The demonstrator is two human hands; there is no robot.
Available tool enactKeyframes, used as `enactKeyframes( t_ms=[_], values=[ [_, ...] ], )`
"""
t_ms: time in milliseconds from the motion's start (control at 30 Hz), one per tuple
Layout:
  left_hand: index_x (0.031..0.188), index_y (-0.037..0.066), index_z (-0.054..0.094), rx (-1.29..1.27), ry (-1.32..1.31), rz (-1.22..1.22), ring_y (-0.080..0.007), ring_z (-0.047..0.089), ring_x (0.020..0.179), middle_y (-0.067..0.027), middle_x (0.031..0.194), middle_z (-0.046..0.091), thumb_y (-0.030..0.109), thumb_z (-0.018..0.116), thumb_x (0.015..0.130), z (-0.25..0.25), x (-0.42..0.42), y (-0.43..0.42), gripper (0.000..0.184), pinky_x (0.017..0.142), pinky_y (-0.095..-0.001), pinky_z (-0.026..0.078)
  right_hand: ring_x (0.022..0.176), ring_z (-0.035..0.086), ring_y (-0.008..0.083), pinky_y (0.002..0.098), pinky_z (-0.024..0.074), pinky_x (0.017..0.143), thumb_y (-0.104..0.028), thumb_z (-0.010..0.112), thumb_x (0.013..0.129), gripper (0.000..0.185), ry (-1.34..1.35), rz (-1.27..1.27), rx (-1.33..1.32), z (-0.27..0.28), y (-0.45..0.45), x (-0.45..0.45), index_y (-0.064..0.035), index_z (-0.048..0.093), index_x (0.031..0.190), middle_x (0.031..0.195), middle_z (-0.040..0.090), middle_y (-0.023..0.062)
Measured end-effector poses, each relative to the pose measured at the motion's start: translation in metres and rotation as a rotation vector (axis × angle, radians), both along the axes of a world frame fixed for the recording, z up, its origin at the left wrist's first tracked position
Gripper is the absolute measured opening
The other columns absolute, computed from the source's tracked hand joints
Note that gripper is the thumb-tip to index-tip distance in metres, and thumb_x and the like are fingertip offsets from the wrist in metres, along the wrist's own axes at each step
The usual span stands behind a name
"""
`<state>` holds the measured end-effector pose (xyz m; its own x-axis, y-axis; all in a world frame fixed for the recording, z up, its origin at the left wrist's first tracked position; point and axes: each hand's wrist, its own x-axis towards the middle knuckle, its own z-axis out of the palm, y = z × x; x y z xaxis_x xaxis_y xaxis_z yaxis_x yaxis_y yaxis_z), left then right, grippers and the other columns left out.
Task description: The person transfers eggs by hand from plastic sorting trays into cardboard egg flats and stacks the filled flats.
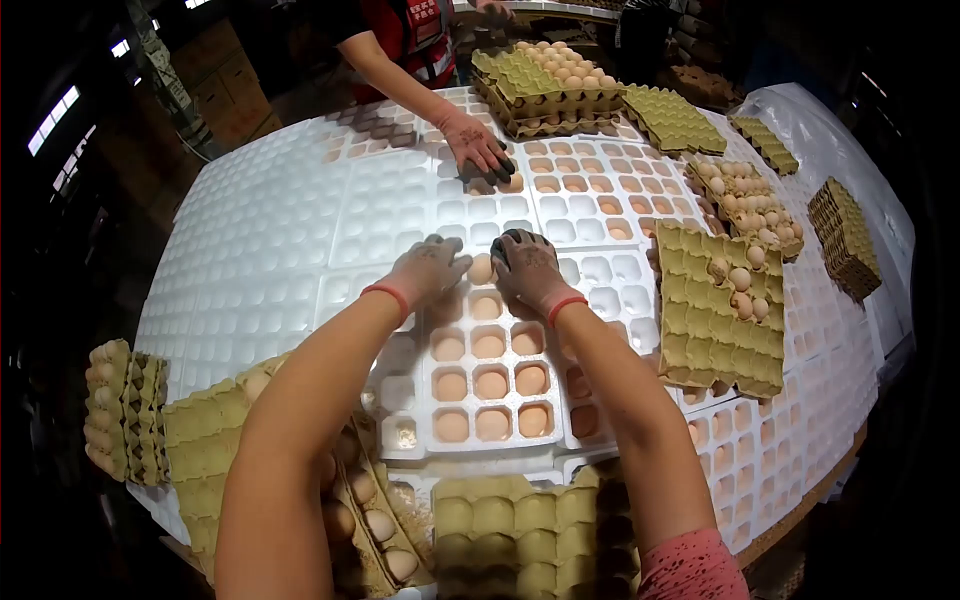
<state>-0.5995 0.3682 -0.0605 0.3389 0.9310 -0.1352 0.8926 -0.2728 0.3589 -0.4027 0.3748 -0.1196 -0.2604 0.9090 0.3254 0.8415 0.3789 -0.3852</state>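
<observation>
Watch the egg (pixel 481 268) btwn your hands, at the top of the mid column of the white foam tray (pixel 495 463): squeeze in too hard from 9 and 3 o'clock and it could crack, I'd say. Taking that egg as the clock centre, the co-worker's hand (pixel 478 148) is at 12, reaching down your way, so knuckles might clash if you both go for the same cells. The green pulp tray (pixel 685 345) at 3 has a few eggs (pixel 741 279) grouped near its top; a bump from your R elbow could prob roll them. At 7, the pulp tray w/ eggs (pixel 380 525) sits right by your L forearm, so a low sweep could knock those too.

Hands: your L hand (pixel 428 270) is part-open, palm down, fingers bent toward the egg from 9; your R hand (pixel 528 268) likewise, curled over from 2–3. Neither is clearly pinching anything; can't tell if fingertips touch the egg or just sit beside it
</observation>
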Motion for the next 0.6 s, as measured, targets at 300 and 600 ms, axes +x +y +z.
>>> enactKeyframes(
  t_ms=[300, 600],
  values=[
    [0.123, 0.002, 0.058, 0.16, -0.162, 0.07, -0.0368, 0.057, 0.114, -0.0224, 0.121, 0.06, 0.032, 0.05, 0.092, 0.048, -0.028, 0.014, 0.043, 0.1, -0.0416, 0.043, 0.126, 0.045, 0.0321, 0.0524, 0.0235, 0.112, -0.042, 0.062, 0.085, 0.048, -0.247, 0.479, 0.247, -0.008, -0.051, -0.049, -0.0192, 0.058, 0.127, 0.124, 0.055, 0.0124],
    [0.131, 0.013, 0.053, 0.133, 0.075, -0.064, -0.033, 0.056, 0.116, -0.0137, 0.127, 0.057, 0.034, 0.055, 0.094, 0.053, -0.023, -0.033, 0.043, 0.098, -0.0423, 0.045, 0.11, 0.049, 0.0354, 0.049, 0.0368, 0.101, -0.014, 0.068, 0.079, 0.053, 0.297, -0.156, 0.38, 0.026, -0.041, -0.007, -0.0107, 0.048, 0.128, 0.116, 0.052, 0.0149]
  ],
)
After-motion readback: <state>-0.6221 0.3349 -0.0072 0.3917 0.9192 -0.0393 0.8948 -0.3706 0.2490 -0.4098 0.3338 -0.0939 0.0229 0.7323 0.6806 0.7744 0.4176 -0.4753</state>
